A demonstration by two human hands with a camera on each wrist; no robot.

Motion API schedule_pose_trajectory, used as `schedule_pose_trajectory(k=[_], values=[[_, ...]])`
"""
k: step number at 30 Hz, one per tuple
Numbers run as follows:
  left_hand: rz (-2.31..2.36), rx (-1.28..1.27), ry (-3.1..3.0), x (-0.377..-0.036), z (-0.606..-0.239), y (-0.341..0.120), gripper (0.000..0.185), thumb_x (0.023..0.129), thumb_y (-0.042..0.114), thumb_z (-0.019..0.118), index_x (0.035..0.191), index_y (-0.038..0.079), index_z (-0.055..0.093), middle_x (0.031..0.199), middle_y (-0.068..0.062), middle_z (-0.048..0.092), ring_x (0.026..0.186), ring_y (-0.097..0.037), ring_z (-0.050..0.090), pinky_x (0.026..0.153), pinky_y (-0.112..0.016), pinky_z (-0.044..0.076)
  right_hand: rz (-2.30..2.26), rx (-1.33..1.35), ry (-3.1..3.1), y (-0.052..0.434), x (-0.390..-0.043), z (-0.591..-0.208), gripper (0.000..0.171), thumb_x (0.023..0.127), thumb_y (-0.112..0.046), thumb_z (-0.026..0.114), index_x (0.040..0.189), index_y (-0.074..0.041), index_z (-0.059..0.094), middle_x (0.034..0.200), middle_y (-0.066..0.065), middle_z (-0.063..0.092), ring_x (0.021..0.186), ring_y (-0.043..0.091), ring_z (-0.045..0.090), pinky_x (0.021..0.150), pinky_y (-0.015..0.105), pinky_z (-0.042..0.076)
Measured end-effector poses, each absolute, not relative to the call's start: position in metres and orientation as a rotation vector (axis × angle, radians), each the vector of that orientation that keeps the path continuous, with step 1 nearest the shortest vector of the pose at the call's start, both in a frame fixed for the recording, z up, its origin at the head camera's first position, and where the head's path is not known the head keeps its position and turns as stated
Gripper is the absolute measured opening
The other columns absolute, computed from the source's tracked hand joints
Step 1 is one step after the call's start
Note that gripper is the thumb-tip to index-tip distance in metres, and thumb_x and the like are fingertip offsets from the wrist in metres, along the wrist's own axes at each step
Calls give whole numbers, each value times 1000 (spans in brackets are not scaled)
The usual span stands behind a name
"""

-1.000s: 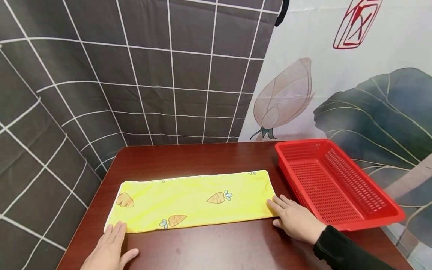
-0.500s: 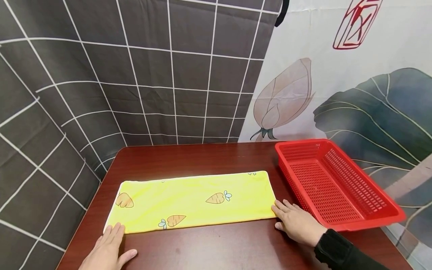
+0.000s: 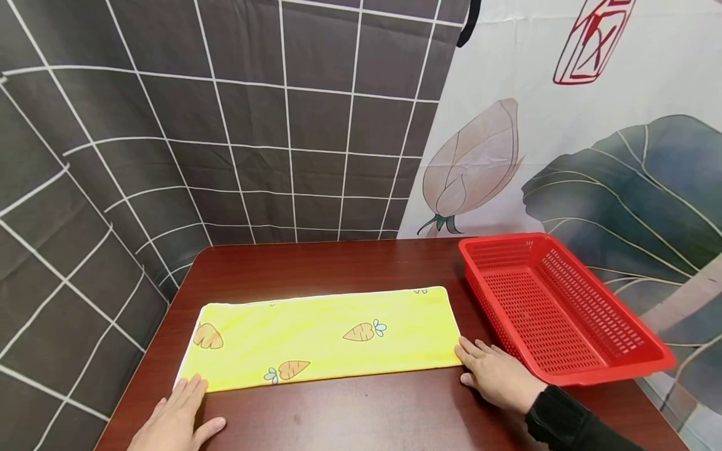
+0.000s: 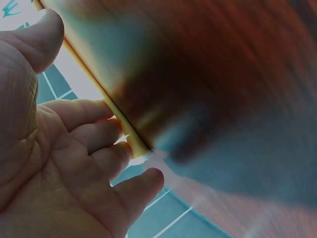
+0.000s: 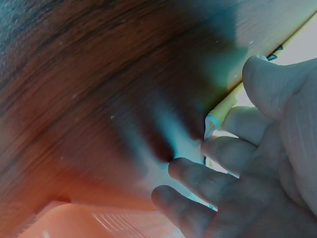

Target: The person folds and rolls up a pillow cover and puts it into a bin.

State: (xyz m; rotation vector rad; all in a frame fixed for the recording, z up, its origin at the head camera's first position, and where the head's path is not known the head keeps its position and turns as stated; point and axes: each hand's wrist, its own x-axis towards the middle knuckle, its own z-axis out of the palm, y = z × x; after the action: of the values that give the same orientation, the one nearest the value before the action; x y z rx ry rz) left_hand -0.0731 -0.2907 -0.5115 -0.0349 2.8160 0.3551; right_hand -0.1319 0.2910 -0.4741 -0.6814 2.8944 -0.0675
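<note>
Carrot-print cloth under two hands, head view. The yellow carrot-print cloth (image 3: 316, 338), seemingly folded into a long strip, lies flat on the reddish-brown wooden table (image 3: 338, 413), with the red perforated plastic basket (image 3: 549, 329) just beyond its right end. The left hand (image 3: 172, 416) rests its extended fingertips on the near left corner; its thumb is spread away over the table. The right hand (image 3: 499, 379) touches the near right corner likewise, thumb apart. Neither hand pinches the cloth; in the left wrist view the little finger lies beyond the cloth's corner. The step appears to be squaring and smoothing the strip. For a good result, light, even pressure at both corners should keep the near edge straight; drawing gently outward would tension soft fabric without skewing its layers. Unequal pull, or pushing inward, could raise wrinkles or shift the strip.
</note>
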Motion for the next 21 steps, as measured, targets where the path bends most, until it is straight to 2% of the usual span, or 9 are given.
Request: schedule_pose_trajectory(k=[9,16,21], values=[[346,4,2872,-72,-512,-294,106,88,73,70,151,-9,49,157,-37,47,148,-58,40,114,-72,39,-21,-649,2890,289,-131,-477,56,99,-30,72,146,-1,62,156,23,58,134,52,61,109,66,50],[390,38,2930,-72,-513,-298,95,91,62,74,150,-9,51,156,-37,49,146,-58,44,112,-72,42,6,-673,2929,289,-129,-481,55,99,-29,72,144,1,63,154,23,60,133,53,62,108,64,52],[377,17,2911,-73,-511,-296,99,89,66,73,150,-9,51,156,-36,49,146,-57,44,112,-72,42,-7,-638,2933,288,-129,-484,56,99,-30,72,145,1,62,155,22,59,135,53,61,108,64,51]])
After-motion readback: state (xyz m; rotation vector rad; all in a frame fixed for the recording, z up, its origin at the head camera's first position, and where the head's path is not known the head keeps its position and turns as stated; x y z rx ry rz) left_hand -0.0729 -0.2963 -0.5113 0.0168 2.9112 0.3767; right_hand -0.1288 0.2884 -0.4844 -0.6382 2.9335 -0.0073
